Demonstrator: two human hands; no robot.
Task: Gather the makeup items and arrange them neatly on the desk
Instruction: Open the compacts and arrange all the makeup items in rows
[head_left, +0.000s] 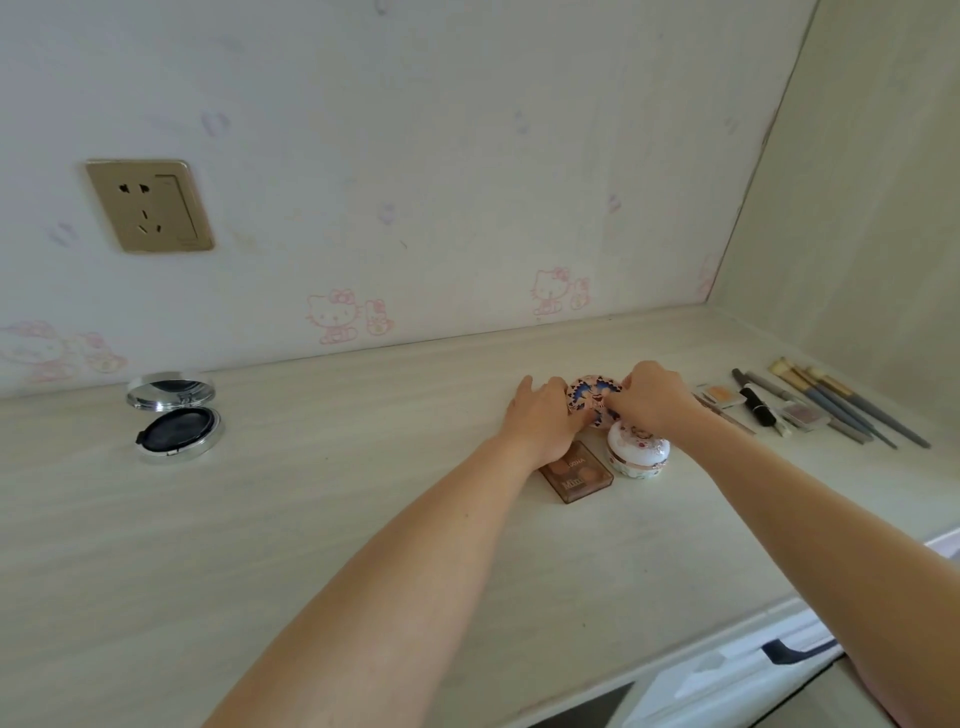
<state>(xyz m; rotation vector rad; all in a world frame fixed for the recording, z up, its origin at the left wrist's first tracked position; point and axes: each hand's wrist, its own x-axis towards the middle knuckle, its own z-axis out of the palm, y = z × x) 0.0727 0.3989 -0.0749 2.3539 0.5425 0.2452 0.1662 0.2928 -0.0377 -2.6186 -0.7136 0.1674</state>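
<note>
Both my hands hold a round patterned pink-and-blue compact on the desk near the back. My left hand grips its left side and my right hand pinches its right edge. Just in front stand a white floral jar and a brown eyeshadow palette. To the right lie small eyeshadow pans, a black tube and several makeup brushes in a row. An open silver cushion compact sits far left on the desk.
A patterned wall with a gold power socket rises behind the desk. A side panel closes the right end. The desk's front edge runs bottom right, with a white drawer and dark handle below it.
</note>
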